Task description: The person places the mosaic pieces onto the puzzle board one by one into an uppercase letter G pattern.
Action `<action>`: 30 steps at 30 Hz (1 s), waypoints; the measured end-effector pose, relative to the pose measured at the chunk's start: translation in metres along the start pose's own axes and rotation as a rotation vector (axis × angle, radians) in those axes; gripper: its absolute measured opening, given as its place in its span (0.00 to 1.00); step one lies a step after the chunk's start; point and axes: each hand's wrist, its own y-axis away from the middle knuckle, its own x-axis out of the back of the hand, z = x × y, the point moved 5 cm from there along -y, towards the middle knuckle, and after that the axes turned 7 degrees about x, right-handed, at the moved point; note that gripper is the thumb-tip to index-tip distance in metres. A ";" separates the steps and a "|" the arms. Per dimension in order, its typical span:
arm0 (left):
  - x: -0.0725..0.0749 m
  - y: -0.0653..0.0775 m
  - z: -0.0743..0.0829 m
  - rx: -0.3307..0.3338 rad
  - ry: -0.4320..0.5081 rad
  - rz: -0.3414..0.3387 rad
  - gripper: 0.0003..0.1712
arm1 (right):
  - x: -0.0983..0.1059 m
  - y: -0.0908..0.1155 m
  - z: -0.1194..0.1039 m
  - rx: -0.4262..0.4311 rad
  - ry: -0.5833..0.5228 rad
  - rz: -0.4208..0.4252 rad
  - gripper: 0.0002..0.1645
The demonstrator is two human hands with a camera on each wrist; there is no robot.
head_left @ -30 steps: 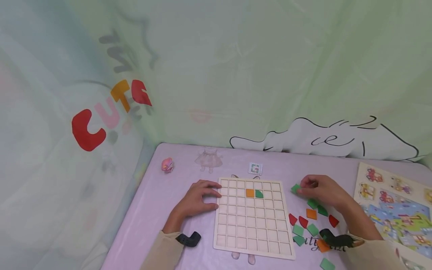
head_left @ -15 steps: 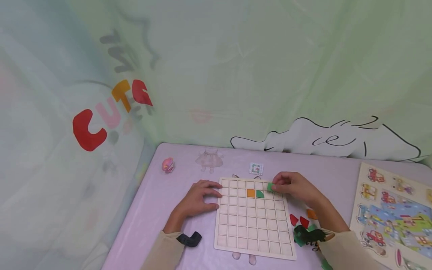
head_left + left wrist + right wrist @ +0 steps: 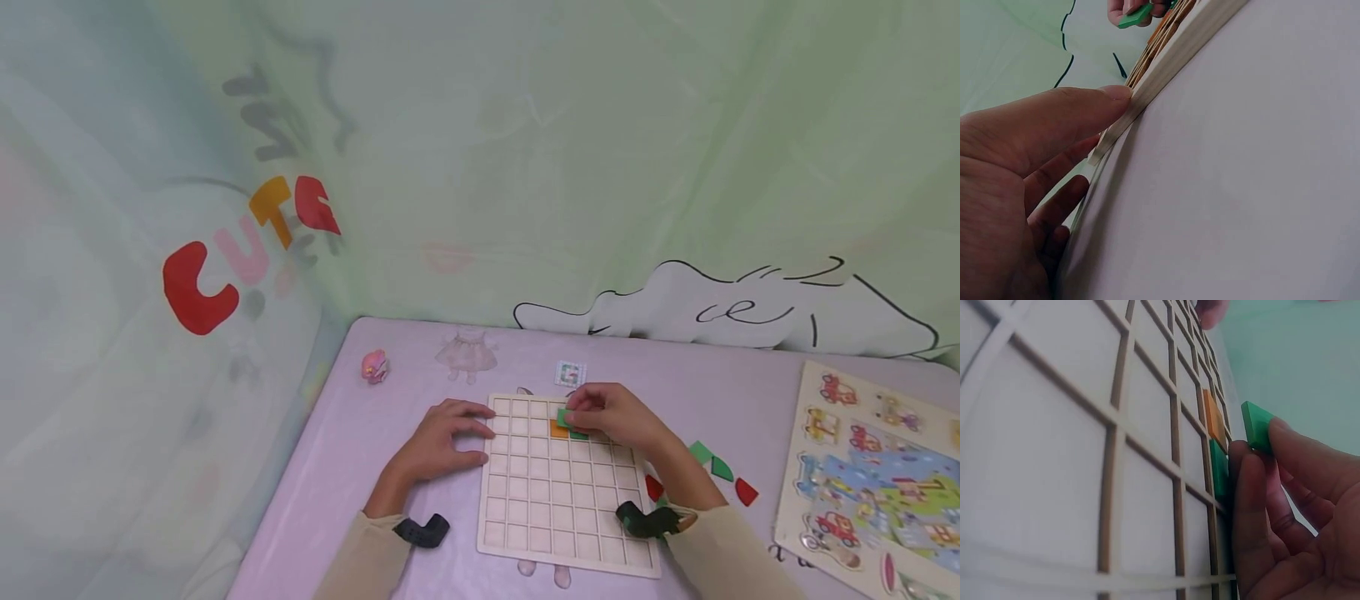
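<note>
A square green tile (image 3: 563, 417) is pinched between thumb and fingers of my right hand (image 3: 621, 419), above the top rows of a pale wooden grid board (image 3: 524, 517). The right wrist view shows that held tile (image 3: 1255, 427) tilted and apart from the grid. Beneath it, an orange square tile (image 3: 558, 430) and a green tile (image 3: 578, 434) with a rounded side sit in neighbouring cells, partly covered. My left hand (image 3: 441, 442) rests at the board's left edge with spread fingers; its thumb (image 3: 1094, 107) touches the wooden rim in the left wrist view.
Loose pieces lie right of the board, including a red one (image 3: 746, 492) and a green one (image 3: 722, 468); my right arm hides others. A picture puzzle board (image 3: 817, 390) lies far right. A pink toy (image 3: 373, 367) stands back left, and a small patterned square (image 3: 571, 373) lies behind the grid.
My right hand has carried the green tile leftward, from beside the board to above the orange tile. The left hand has stayed at the board's edge.
</note>
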 end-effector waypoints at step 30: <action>-0.001 -0.002 -0.002 0.023 0.002 -0.029 0.16 | -0.032 -0.017 -0.009 -0.027 0.072 0.083 0.09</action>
